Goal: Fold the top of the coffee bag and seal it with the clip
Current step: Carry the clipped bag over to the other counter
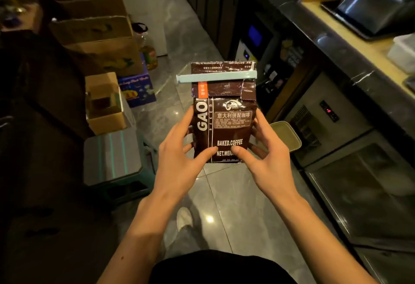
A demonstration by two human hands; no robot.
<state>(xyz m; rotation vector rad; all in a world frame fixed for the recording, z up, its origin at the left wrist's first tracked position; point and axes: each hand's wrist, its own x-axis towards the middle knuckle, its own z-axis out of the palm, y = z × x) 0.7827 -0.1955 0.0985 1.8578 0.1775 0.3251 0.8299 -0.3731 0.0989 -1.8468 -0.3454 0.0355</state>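
- Both hands, left hand (179,149) and right hand (267,146), each grip grasping the coffee bag (224,124) by its lower sides
- Judged sealed: pale blue clip (216,76) spans the folded top; press along it to confirm closure

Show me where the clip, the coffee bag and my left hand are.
clip (216,76): head view, middle of the pale blue bar.
coffee bag (231,126): head view, front panel under the Chinese label.
left hand (179,153): head view, back of the hand beside the bag.
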